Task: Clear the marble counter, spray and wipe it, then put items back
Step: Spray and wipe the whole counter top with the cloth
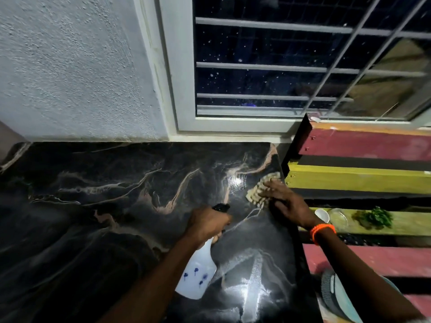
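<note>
The black marble counter [112, 206] with pale veins fills the lower left and shines wet near its right edge. My left hand [206, 223] grips the black trigger head of a white spray bottle [198, 273] with blue flower prints, held tilted above the counter. My right hand [285, 201], with an orange band on the wrist, presses flat on a beige nubby cloth [257, 191] lying on the counter close to its far right edge.
A textured white wall [70, 66] and a barred window [291, 61] stand behind the counter. To the right, striped red, yellow and green steps [361, 178] hold a small white cup [322, 215], a glass bowl [338, 217] and green leaves [375, 217].
</note>
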